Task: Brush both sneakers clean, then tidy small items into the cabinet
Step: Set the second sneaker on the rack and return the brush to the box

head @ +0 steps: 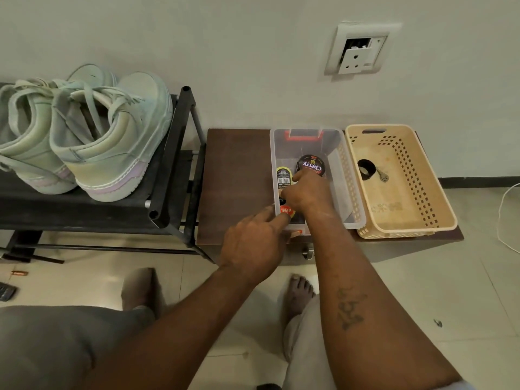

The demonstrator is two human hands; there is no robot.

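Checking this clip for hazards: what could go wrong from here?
The clear bin sits near the front edge of the cabinet; the left hand at its near rim could tug it off. The right hand is at the tilted Cherry polish tin, which might slip or topple.

A low brown cabinet (236, 175) stands against the wall, and two containers sit side by side on its top: a clear plastic box (336, 161) and, touching its right wall, a beige perforated basket (394, 204). Left of the cabinet, a black shoe rack (84, 212) carries a pair of pale green sneakers (112, 142) on its top shelf, heels toward the camera. On the tiled floor (408, 291) lie a small copper-coloured cylinder (19, 273), possibly a battery, and a white cable (503, 215).
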